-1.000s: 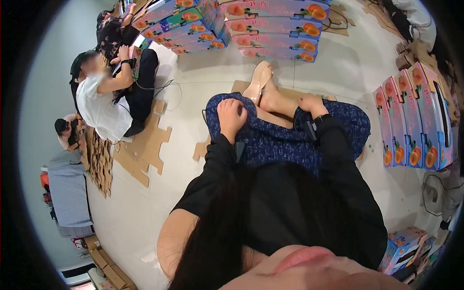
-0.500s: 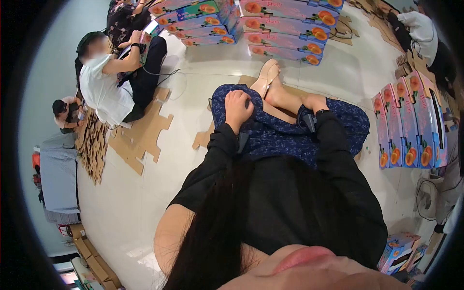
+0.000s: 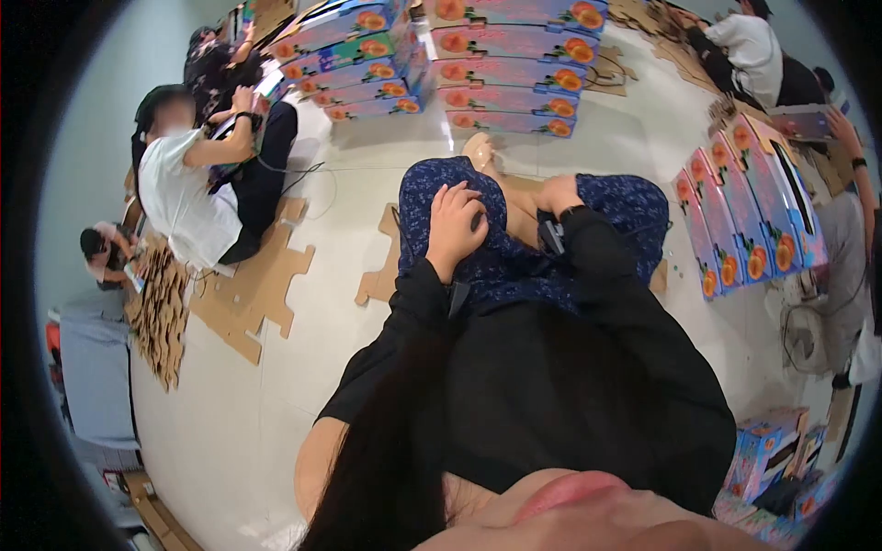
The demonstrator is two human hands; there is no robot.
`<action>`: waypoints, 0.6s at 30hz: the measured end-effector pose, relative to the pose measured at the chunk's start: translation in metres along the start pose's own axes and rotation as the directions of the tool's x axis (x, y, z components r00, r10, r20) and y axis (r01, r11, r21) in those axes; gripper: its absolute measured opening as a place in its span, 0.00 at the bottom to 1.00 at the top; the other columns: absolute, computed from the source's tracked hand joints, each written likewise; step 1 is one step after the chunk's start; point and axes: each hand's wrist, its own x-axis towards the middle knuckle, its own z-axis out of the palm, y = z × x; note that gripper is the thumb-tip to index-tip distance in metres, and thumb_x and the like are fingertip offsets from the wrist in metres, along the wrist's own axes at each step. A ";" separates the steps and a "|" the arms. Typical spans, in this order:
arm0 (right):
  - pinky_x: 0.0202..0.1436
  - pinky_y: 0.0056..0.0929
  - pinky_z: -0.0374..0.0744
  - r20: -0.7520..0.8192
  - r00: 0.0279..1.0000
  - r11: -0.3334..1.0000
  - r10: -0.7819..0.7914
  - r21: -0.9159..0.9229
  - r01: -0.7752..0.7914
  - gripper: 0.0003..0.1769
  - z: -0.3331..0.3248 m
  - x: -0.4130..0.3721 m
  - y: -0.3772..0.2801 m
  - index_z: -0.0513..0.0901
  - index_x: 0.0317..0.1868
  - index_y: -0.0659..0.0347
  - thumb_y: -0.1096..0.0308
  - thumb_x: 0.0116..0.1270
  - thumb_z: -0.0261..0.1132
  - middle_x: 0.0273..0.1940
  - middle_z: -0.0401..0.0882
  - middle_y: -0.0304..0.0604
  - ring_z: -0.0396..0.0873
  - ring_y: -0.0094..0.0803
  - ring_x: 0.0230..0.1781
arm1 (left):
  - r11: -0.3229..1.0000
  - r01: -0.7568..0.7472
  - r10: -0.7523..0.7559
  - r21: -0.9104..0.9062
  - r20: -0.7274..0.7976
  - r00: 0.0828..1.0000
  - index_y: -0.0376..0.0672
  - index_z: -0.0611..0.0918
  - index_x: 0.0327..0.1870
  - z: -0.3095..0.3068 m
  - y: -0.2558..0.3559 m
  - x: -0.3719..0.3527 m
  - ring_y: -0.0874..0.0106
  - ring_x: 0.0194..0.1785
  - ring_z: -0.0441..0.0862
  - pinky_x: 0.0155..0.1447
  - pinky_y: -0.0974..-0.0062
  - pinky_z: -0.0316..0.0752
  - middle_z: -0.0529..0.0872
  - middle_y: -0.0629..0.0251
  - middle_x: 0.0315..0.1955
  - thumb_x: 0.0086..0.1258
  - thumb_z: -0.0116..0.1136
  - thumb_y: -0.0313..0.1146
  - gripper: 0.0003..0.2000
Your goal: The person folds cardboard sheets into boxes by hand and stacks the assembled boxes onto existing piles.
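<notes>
My left hand rests on my bent knee, over the dark blue patterned skirt, its fingers stretched out and holding nothing that I can see. On the other side, my right hand lies against my lower leg beside the skirt; its fingers are largely hidden. A small dark grey device sits by the right wrist. Another dark piece shows near the left wrist. Ahead of my legs stands a stack of fruit-printed boxes.
A second box stack stands beside the first, and a row of upright boxes is at my right. Flat cardboard pieces lie on the left floor. A co-worker in white sits there; another person's hand is at far right.
The view has shifted, and more of the far right shows, including a person's arm by a box. My left fingers look more spread. My right hand stays by the leg.
</notes>
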 end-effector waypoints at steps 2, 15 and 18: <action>0.66 0.42 0.72 0.041 0.999 1.000 -0.027 0.011 0.027 0.31 -0.022 -0.016 -0.009 0.88 0.54 0.58 0.44 0.65 0.52 0.58 0.84 0.50 0.79 0.43 0.64 | 0.998 -0.058 0.058 -0.014 -0.011 0.998 0.47 0.83 0.35 -0.005 0.013 0.004 0.58 0.68 0.73 0.77 0.50 0.56 0.83 0.65 0.49 0.57 0.64 0.32 0.06; 0.71 0.46 0.67 0.116 0.990 0.981 -0.075 0.187 0.053 0.31 0.000 -0.012 -0.031 0.84 0.61 0.55 0.44 0.71 0.50 0.64 0.80 0.51 0.75 0.47 0.68 | 0.994 -0.070 0.072 -0.087 0.024 0.997 0.46 0.84 0.35 -0.018 0.029 -0.001 0.59 0.68 0.74 0.75 0.52 0.58 0.85 0.66 0.48 0.58 0.65 0.30 0.05; 0.69 0.43 0.70 0.013 0.997 0.967 -0.080 0.243 0.075 0.33 -0.004 -0.023 -0.030 0.85 0.58 0.57 0.40 0.69 0.53 0.61 0.81 0.53 0.77 0.46 0.65 | 0.997 -0.025 0.027 -0.067 0.030 0.999 0.46 0.84 0.35 -0.008 0.018 -0.001 0.59 0.67 0.75 0.75 0.53 0.58 0.85 0.66 0.47 0.58 0.65 0.30 0.05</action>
